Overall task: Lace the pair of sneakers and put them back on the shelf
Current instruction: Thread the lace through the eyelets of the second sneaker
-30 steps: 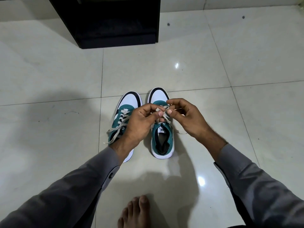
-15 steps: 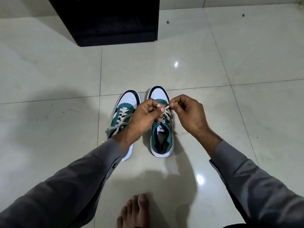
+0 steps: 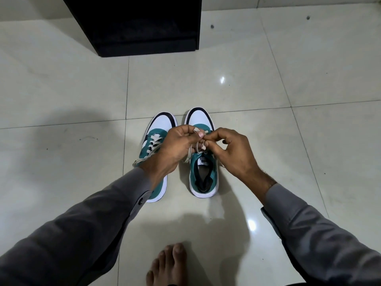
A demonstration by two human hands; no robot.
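Two teal and white sneakers stand side by side on the floor, toes pointing away from me. The left sneaker (image 3: 157,139) has pale laces crossed through its eyelets, with loose ends trailing to its left. Above the right sneaker (image 3: 203,172) my left hand (image 3: 175,149) and my right hand (image 3: 233,153) meet, each pinching a strand of its pale lace (image 3: 199,146). A loop of that lace hangs between my fingers. My left forearm covers the heel of the left sneaker.
A black shelf unit (image 3: 144,25) stands on the glossy pale tiled floor (image 3: 268,89) at the back, about a tile beyond the sneakers. My bare foot (image 3: 167,265) rests on the tiles at the bottom edge, close behind the sneakers.
Both hands have drawn closer together over the right sneaker, and the lace between them now forms a small loop. The sneakers have stayed in place.
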